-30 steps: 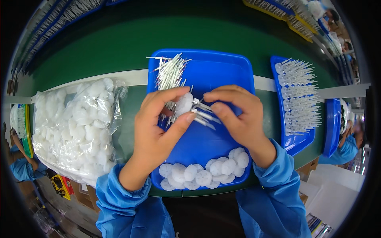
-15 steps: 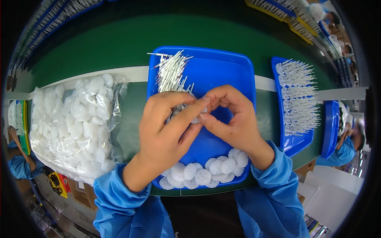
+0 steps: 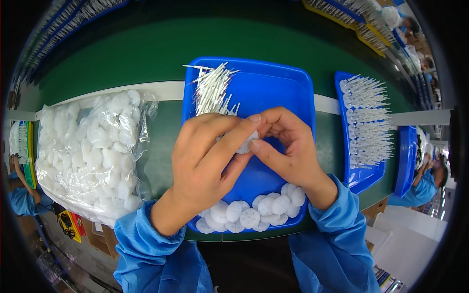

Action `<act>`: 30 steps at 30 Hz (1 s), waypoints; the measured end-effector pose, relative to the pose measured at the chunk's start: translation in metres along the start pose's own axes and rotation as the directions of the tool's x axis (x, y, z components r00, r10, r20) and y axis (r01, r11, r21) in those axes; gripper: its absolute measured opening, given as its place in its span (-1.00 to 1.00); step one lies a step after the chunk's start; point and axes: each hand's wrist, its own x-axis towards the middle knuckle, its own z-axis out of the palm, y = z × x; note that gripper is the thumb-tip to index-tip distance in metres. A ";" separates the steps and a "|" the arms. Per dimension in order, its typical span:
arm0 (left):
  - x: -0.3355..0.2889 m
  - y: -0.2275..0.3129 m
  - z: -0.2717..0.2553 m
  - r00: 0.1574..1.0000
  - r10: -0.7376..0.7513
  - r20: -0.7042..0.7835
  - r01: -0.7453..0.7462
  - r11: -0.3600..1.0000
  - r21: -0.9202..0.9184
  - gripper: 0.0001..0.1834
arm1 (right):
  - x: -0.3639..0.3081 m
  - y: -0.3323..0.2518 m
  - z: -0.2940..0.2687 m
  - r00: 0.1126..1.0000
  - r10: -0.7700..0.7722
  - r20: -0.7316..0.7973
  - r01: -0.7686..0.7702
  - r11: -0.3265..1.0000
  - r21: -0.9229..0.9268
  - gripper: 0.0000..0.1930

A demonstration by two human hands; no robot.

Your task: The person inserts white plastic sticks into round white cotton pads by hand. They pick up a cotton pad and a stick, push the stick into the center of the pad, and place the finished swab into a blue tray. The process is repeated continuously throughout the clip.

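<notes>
Fingertips (image 3: 254, 118) are meeting over the middle of the frame, and between them a thin white disc (image 3: 248, 143) is showing. The right hand (image 3: 293, 149) is pinching the disc's edge, thumb and forefinger brought close together; the left hand (image 3: 198, 154) is curling over it from the other side, its grip closing around the disc and covering much of it. I cannot tell whether any stick is sitting in the disc behind those fingers.

Below them a blue tray (image 3: 273, 83) is resting on the green surface (image 3: 161, 49). In its upper left, thin sticks (image 3: 213, 93) are lying in a loose heap, one poking out past the rim; along its lower edge, loose discs (image 3: 250, 218) are overlapping. A clear bag (image 3: 93, 151) of more discs is filling the left of the frame, and at the right a second tray (image 3: 365, 177) is carrying rows of sticks with discs at their ends.

To my eye, the disc is looking flimsy: pressing too hard could crease it, pinching too lightly could let it slip. A cuff brushing the near rim could scatter the loose discs, and a bump could tip the overhanging stick out.
</notes>
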 end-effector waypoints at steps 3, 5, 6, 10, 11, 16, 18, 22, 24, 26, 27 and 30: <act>0.001 0.001 0.000 1.000 -0.001 0.011 0.001 1.000 0.007 -0.32 | -0.001 -0.002 0.001 0.991 0.131 -0.030 -0.123 0.973 0.198 -0.82; 0.001 0.001 0.000 1.000 -0.010 0.022 0.010 1.000 0.005 -0.33 | -0.002 0.001 -0.001 0.991 0.129 -0.023 -0.120 0.968 0.221 -0.82; 0.001 0.001 0.000 0.999 -0.018 0.027 0.018 1.000 0.001 -0.33 | -0.002 0.002 -0.002 0.992 0.126 -0.018 -0.119 0.965 0.234 -0.82; -0.002 -0.007 0.001 0.996 0.044 0.077 -0.041 0.998 -0.045 -0.27 | -0.004 0.000 -0.012 0.996 0.086 -0.004 -0.085 0.989 0.118 -0.80; -0.002 -0.005 0.000 0.997 -0.007 0.080 0.011 0.999 -0.047 -0.25 | -0.006 -0.001 -0.012 0.999 0.046 -0.026 -0.044 0.997 0.056 -0.81; 0.002 0.003 0.000 0.954 -0.227 0.196 0.236 0.971 -0.026 -0.18 | -0.024 -0.013 -0.030 0.987 -0.162 0.016 0.140 0.798 -0.587 -0.75; -0.003 0.003 0.003 0.924 -0.207 0.321 0.229 0.973 -0.034 -0.22 | -0.030 -0.005 -0.038 0.963 -0.186 0.194 0.265 0.544 -0.796 -0.73; -0.004 0.006 0.007 0.906 -0.154 0.394 0.153 0.988 0.034 -0.41 | -0.037 -0.012 -0.033 0.982 -0.102 0.158 0.188 0.562 -0.806 -0.75; -0.003 0.004 0.006 0.894 -0.171 0.415 0.183 0.983 0.011 -0.51 | -0.038 -0.009 -0.036 0.984 -0.100 0.149 0.179 0.578 -0.796 -0.76; -0.003 0.004 0.007 0.895 -0.160 0.416 0.167 0.986 0.021 -0.63 | -0.040 -0.006 -0.038 0.980 -0.118 0.159 0.198 0.572 -0.796 -0.76; -0.002 0.004 0.005 0.889 -0.154 0.431 0.156 0.987 0.030 -0.65 | -0.041 -0.004 -0.039 0.978 -0.129 0.166 0.210 0.569 -0.795 -0.75; -0.002 0.004 0.006 0.882 -0.152 0.445 0.143 0.988 0.053 -0.71 | -0.040 -0.004 -0.038 0.976 -0.145 0.164 0.218 0.586 -0.780 -0.74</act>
